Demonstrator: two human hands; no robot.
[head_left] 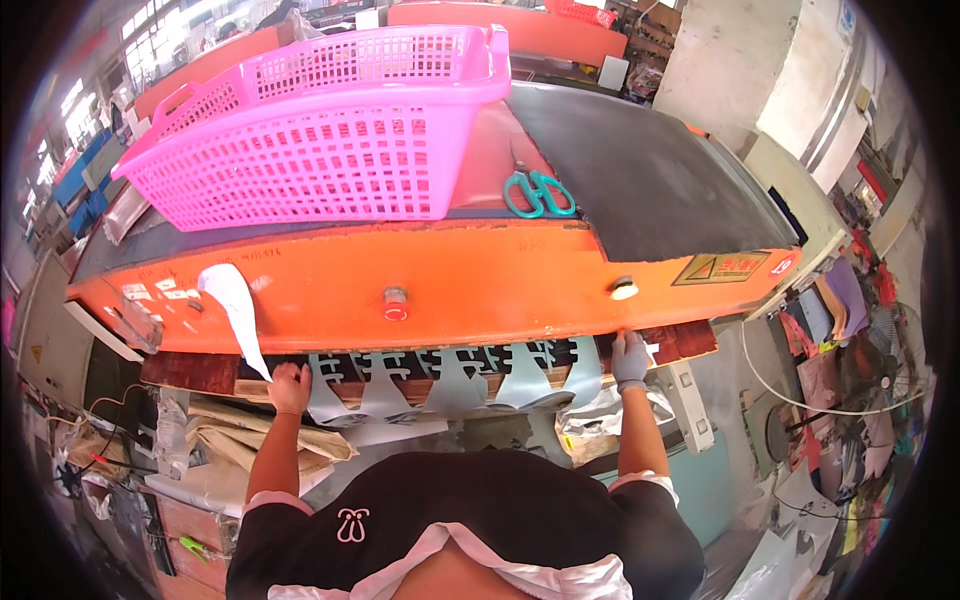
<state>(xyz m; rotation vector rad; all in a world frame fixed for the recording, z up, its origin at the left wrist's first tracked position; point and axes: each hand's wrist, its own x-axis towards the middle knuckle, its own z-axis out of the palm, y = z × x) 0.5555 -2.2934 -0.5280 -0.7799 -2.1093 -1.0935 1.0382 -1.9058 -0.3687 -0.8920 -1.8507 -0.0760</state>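
Below the orange machine front (480, 285), a long grey cut-out sheet (450, 385) lies crosswise on the brown board (190, 372): bare left hand (290, 388) fisted at its left end, gloved right hand (630, 360) pressing its right end, neither nearer.

Person wears a black short-sleeved top (470, 510); white trim at both sleeve cuffs and along the neckline; small white looped emblem on the left side of the chest; forearms uncovered below the cuffs; left hand (290, 388) ungloved; right hand (630, 360) in a thin, close-fitting pale grey glove ending at the wrist.
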